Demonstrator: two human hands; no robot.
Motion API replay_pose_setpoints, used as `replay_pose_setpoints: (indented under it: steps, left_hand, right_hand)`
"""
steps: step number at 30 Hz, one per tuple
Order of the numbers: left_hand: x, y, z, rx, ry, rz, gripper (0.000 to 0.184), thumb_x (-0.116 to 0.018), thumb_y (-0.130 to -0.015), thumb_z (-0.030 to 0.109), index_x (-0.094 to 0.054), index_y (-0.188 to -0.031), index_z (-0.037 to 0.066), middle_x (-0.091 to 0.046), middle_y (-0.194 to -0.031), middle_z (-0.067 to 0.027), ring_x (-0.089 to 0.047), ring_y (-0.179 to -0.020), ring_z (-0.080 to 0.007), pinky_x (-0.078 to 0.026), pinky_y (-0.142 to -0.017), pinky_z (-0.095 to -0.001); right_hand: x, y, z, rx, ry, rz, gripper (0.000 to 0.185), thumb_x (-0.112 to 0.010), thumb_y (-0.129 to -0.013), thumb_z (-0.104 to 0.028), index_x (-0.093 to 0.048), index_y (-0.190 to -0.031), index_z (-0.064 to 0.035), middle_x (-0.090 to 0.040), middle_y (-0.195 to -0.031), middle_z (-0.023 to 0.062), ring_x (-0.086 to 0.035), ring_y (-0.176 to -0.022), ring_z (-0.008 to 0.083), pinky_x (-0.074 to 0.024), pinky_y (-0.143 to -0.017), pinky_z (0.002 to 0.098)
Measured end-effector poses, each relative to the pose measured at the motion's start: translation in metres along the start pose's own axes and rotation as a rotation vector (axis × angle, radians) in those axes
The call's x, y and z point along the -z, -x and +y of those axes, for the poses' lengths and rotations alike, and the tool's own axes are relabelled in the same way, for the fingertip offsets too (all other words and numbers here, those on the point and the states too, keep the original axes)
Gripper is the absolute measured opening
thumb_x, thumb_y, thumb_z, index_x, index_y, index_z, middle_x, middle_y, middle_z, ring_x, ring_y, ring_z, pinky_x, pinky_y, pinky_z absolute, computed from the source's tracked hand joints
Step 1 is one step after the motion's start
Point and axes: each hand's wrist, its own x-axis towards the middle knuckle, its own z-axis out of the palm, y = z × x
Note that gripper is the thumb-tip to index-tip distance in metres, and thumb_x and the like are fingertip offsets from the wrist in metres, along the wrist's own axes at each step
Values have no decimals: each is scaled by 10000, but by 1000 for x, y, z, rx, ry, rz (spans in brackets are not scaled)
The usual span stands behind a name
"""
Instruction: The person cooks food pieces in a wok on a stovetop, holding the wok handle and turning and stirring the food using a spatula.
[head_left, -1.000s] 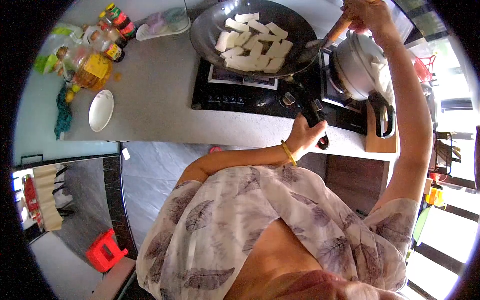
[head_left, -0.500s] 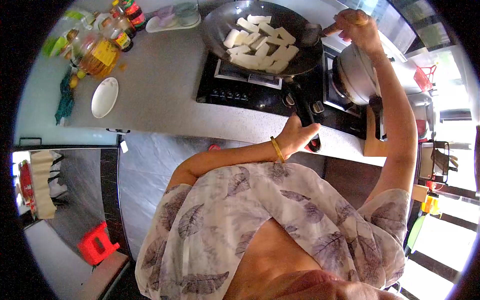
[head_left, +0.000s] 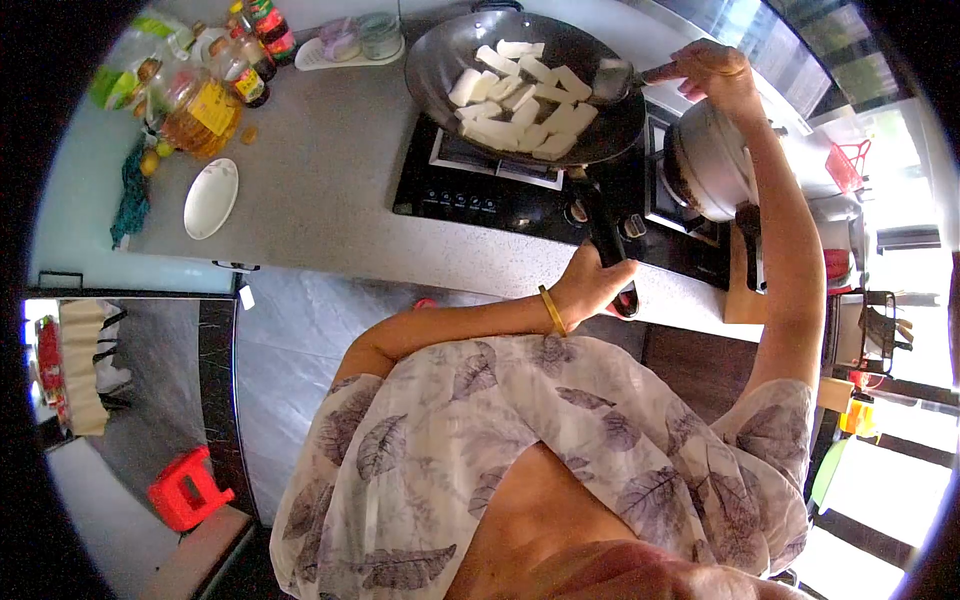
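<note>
A dark wok (head_left: 437, 78) sits on the left burner, holding several white tofu slices (head_left: 527, 108) spread over its bottom. My left hand (head_left: 592, 284) is closed around the wok's black handle (head_left: 600, 222), with a yellow bracelet on the wrist. On the far right side, my right hand (head_left: 714, 72) grips a spatula (head_left: 613, 80) by its handle. The spatula's blade lies inside the wok's right edge, beside the tofu; whether it touches a slice I cannot tell.
A lidded pot (head_left: 708, 160) stands on the right burner of the black stove (head_left: 520, 208). An oval white dish (head_left: 211, 199) rests on the counter at left, near an oil jug (head_left: 200, 112) and sauce bottles (head_left: 270, 28). A red stool (head_left: 190, 488) is on the floor.
The spatula blade has shifted slightly inward and down, showing a paler face. My left hand keeps its hold on the wok handle. The whole view has moved a little.
</note>
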Motion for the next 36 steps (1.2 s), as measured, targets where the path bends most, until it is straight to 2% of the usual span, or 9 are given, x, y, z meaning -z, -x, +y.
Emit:
replay_pose_setpoints:
  steps: [3,14,17,20,21,24,25,30,36]
  left_hand:
    - [1,0,-2,66,61,-26,268,-547,-795,153,-440,-1016,47,-522,-846,-65,-587,-689,-182,-555,-505,-343]
    - [-3,6,11,69,96,8,233,-533,-805,146,-447,-994,39,-531,-803,-61,-592,-655,-175,-554,-513,-339]
    - [-4,3,7,36,47,14,192,-527,-808,137,-466,-962,40,-533,-786,-59,-594,-658,-174,-553,-515,-343]
    - [-5,3,5,40,95,9,159,-532,-804,142,-491,-916,36,-537,-779,-58,-596,-665,-174,-551,-515,-346]
    - [-3,3,6,51,126,10,152,-535,-802,145,-499,-900,34,-539,-777,-58,-597,-667,-175,-551,-516,-346]
    - [-5,6,12,98,118,5,168,-540,-800,149,-497,-916,35,-547,-794,-65,-604,-672,-176,-550,-514,-339]
    - [-4,6,10,101,117,-3,182,-540,-800,149,-490,-929,31,-551,-796,-70,-606,-667,-177,-550,-514,-336]
    - [-6,3,5,-6,5,70,219,-540,-801,152,-464,-958,19,-563,-786,-86,-613,-624,-181,-547,-502,-327]
    - [-1,-2,-5,80,51,10,188,-544,-801,159,-468,-916,32,-556,-778,-76,-616,-619,-191,-546,-494,-324]
  right_hand:
    - [1,-5,2,-2,56,-11,191,-594,-811,-186,-598,-921,-31,-627,-746,49,-597,-603,122,-503,-509,222]
    - [-1,-8,10,49,25,-48,206,-567,-835,-206,-591,-920,-19,-620,-750,74,-602,-606,123,-508,-500,234]
    - [-10,1,12,-51,-26,-34,202,-578,-829,-202,-602,-897,-14,-622,-766,74,-600,-597,119,-509,-502,231]
    - [-22,12,16,73,-53,42,136,-580,-796,-115,-594,-875,-6,-625,-706,34,-555,-547,90,-465,-472,241]
    - [-16,13,15,155,1,16,210,-564,-837,-203,-596,-907,-8,-630,-756,75,-598,-588,112,-506,-498,227]
    - [4,6,-14,133,190,-130,198,-558,-840,-194,-595,-911,-13,-631,-727,70,-588,-569,103,-490,-479,224]
    - [4,2,-9,132,76,-86,181,-547,-842,-182,-597,-898,-17,-629,-712,64,-574,-542,97,-472,-460,220]
    - [3,-14,-8,73,76,-16,179,-597,-806,-190,-590,-873,-24,-614,-688,58,-580,-534,120,-480,-450,228]
    - [0,-21,7,34,0,-49,188,-600,-800,-204,-597,-853,-23,-612,-696,60,-588,-544,128,-492,-450,238]
